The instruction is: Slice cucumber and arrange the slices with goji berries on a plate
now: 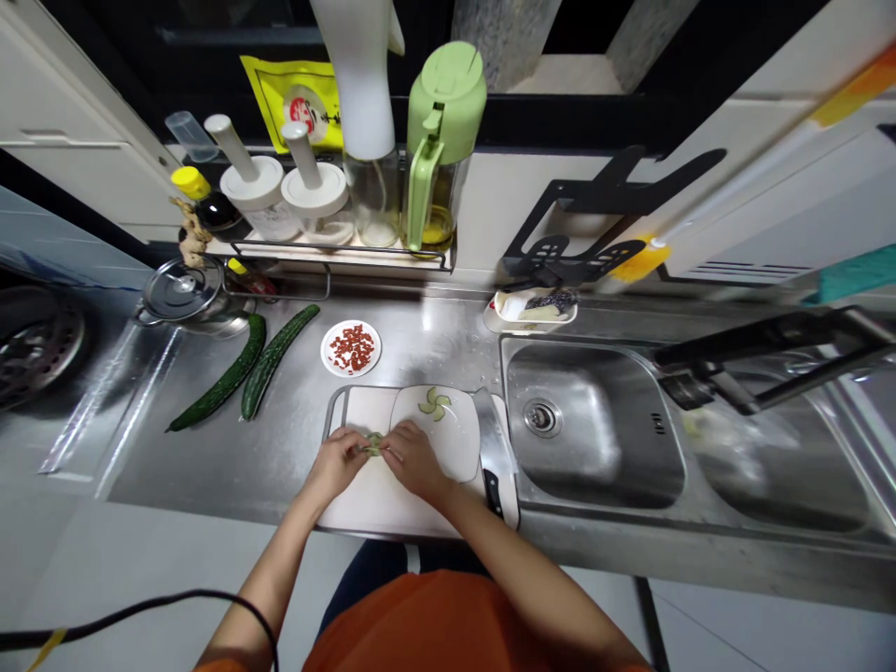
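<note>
Steel counter (434, 336), sink (595, 448) at right. White cutting board (364, 504) at the front edge. Two whole cucumbers (245, 369) lie left of the board. White plate (458, 439) on the board, bearing cucumber slices (435, 404). We note left hand (336, 464) and right hand (414, 459) over the board — fingertips of both pinched on a small cucumber piece (374, 444) between them, just beside the plate.

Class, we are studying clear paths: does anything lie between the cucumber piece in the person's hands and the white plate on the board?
Nothing visible does. The left hand and right hand pinch the cucumber piece just beside the plate; only the right hand itself is between them. The knife lies beyond the plate, on its right.
</note>
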### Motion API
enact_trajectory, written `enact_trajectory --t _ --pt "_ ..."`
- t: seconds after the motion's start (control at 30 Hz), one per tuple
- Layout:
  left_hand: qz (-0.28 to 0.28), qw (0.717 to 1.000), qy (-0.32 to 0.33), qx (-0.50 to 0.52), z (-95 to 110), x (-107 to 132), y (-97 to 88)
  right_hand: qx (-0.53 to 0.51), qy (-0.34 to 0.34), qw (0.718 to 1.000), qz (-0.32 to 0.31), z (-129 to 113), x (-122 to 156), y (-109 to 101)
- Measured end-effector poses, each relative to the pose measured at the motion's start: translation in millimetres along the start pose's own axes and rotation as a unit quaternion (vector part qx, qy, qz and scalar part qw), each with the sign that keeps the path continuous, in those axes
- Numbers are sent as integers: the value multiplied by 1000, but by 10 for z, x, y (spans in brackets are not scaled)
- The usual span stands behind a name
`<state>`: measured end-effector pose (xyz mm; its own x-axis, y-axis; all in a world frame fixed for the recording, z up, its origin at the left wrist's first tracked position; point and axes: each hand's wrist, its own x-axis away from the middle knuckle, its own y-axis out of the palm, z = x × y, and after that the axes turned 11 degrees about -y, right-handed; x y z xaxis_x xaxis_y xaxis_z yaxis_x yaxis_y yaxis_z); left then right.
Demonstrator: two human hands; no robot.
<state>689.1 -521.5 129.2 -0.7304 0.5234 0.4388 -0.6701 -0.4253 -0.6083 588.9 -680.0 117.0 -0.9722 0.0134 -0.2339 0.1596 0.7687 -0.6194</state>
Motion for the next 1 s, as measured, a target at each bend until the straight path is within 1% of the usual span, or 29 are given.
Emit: enact_trajectory --t 0.07,0.2,0.27,0.4,0.53,0.63,0.67,0.73,0.77,0.8,0.83,0.87,0.93,0.97,1.0 --pt "-5 999 -13 38 -14 10 21 -27 9 1000 11 -32 14 -72" --pt "-82 988 -27 124 -50 -2 109 -94 26 995 26 -74 60 -173" --pt "-101 984 -25 144 -80 -25 164 -118 46 992 23 -73 81 -182" --pt "-92 983 -32 157 -160 -76 246 -165 113 980 18 -34 79 -123" --pt "-87 987 -18 132 -224 -90 270 -245 181 952 39 12 7 -47" --pt "-55 990 -12 133 -240 -85 279 -291 199 934 58 35 -47 -36" --pt "-45 988 -23 145 -234 -83 283 -302 200 930 59 39 -58 -46" --pt "-42 977 -70 197 -197 -82 291 -311 198 928 54 36 -61 -93" --pt "-50 964 -103 240 -162 -81 295 -311 196 929 51 31 -55 -127" --pt "-64 945 -141 289 -118 -80 298 -309 192 930 46 22 -44 -167" --pt "-85 919 -182 340 -65 -77 303 -307 189 932 42 13 -29 -212" --pt "-111 886 -226 388 -6 -74 309 -306 186 933 35 3 -10 -262" --pt "-186 818 -301 454 114 -68 332 -307 185 933 17 -13 38 -368" --pt "-222 789 -322 474 171 -66 350 -307 186 933 7 -16 67 -424" --pt "-249 769 -332 486 223 -65 372 -305 187 934 -2 -15 98 -481"
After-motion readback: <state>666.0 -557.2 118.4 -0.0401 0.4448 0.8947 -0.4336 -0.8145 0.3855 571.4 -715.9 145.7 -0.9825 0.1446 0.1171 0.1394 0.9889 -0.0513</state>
